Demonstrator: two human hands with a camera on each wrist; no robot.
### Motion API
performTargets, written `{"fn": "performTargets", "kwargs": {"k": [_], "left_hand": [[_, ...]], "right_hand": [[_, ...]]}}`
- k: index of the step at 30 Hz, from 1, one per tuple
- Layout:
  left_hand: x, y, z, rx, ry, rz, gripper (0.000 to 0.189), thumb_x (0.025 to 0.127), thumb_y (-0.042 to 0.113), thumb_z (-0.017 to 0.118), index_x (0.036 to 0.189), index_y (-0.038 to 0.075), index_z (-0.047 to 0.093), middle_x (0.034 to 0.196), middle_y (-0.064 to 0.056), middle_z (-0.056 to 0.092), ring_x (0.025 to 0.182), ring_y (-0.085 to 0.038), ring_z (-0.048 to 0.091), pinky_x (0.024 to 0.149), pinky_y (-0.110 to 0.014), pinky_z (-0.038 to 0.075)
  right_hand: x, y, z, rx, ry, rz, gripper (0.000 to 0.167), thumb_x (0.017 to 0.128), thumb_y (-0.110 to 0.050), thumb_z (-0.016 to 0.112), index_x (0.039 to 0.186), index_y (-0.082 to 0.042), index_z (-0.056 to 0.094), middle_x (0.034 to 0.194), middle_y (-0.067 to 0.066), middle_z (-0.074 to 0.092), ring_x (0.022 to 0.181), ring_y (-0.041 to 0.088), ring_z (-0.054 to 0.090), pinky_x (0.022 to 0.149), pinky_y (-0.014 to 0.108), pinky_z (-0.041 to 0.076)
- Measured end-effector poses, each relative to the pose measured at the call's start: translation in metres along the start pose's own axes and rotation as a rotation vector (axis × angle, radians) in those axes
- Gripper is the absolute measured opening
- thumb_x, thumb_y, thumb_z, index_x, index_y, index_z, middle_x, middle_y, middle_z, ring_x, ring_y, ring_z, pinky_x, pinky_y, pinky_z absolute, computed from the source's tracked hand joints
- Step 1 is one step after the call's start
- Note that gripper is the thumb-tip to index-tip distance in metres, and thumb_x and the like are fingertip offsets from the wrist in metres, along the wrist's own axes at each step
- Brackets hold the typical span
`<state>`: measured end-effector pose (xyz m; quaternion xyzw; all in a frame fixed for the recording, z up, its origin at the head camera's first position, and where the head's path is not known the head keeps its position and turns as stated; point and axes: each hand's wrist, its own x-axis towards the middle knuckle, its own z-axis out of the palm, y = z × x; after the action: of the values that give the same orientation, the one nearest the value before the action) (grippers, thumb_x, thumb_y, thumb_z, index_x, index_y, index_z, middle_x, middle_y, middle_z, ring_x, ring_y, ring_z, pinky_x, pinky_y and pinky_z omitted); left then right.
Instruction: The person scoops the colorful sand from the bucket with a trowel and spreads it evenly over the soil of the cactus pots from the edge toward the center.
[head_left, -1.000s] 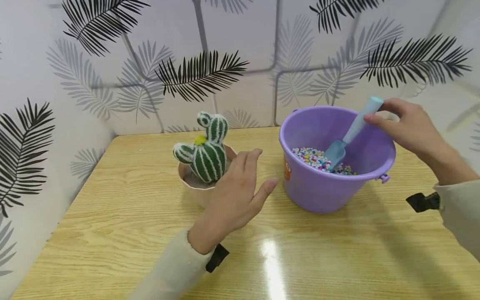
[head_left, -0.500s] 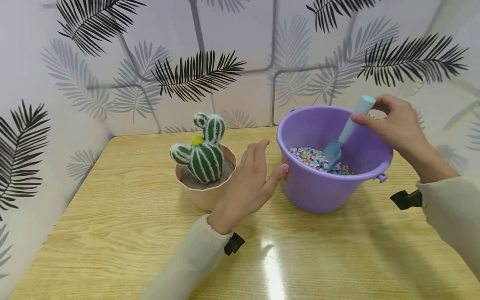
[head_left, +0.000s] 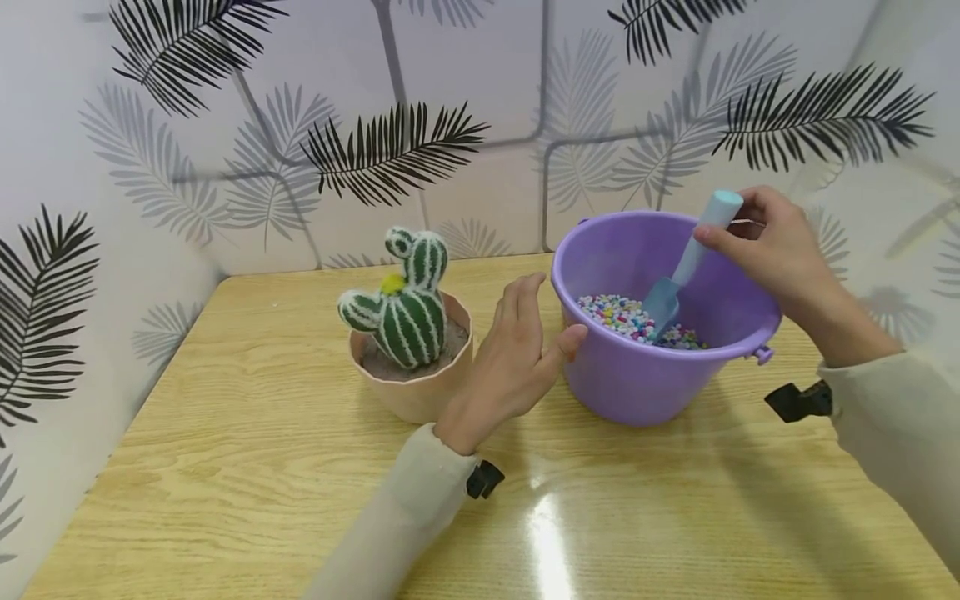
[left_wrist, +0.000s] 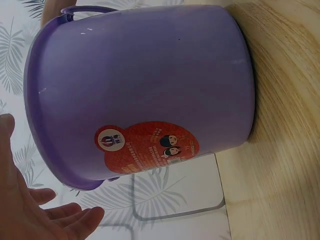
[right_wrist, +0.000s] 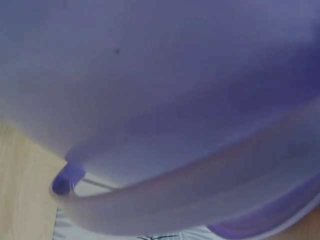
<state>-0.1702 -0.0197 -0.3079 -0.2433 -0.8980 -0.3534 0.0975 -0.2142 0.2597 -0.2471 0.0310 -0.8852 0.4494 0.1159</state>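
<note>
A purple bucket (head_left: 637, 387) stands on the table, holding many small multicoloured beads (head_left: 618, 315). A blue scoop (head_left: 662, 302) leans in it with its blade tip in the beads. My right hand (head_left: 780, 246) reaches over the bucket's right rim and pinches the scoop's light blue handle (head_left: 701, 242) between thumb and fingers. Fingers extended, my left hand (head_left: 513, 354) hovers between the bucket and a potted cactus. Its thumb overlaps the bucket's left side in the head view. In the left wrist view, a gap shows between the fingers (left_wrist: 70, 217) and the bucket wall (left_wrist: 150, 75).
The knitted green cactus (head_left: 411, 325) with a yellow flower sits in a peach pot (head_left: 408, 396) left of the bucket. The wooden table (head_left: 225, 467) meets a leaf-patterned wall (head_left: 480, 192) behind. The bucket's handle (right_wrist: 165, 200) hangs close in the right wrist view.
My left hand has moved right, away from the cactus pot and closer to the bucket. The right hand and scoop have shifted slightly left, with the scoop's blade still in the beads.
</note>
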Motion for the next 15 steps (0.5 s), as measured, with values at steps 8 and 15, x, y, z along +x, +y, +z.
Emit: {"fn": "performTargets", "kwargs": {"k": [8, 15], "left_hand": [[0.009, -0.001, 0.006, -0.075, 0.044, 0.040, 0.107, 0.078, 0.086, 0.010, 0.149, 0.006, 0.017, 0.150, -0.013, 0.025, 0.137, -0.024, 0.031, 0.108, -0.045, 0.038], [0.015, -0.002, 0.014, -0.113, 0.031, 0.044, 0.115, 0.070, 0.092, 0.012, 0.151, 0.010, 0.010, 0.153, -0.011, 0.021, 0.138, -0.024, 0.029, 0.108, -0.048, 0.037]], "right_hand": [[0.003, -0.005, 0.005, 0.254, 0.009, 0.077, 0.029, 0.089, -0.032, 0.066, 0.106, -0.016, 0.049, 0.091, -0.020, 0.059, 0.082, -0.009, 0.060, 0.072, 0.011, 0.052], [0.002, -0.006, 0.009, 0.728, -0.001, 0.141, 0.026, 0.084, -0.014, 0.072, 0.099, -0.008, 0.052, 0.081, -0.009, 0.069, 0.076, 0.004, 0.066, 0.068, 0.017, 0.054]]}}
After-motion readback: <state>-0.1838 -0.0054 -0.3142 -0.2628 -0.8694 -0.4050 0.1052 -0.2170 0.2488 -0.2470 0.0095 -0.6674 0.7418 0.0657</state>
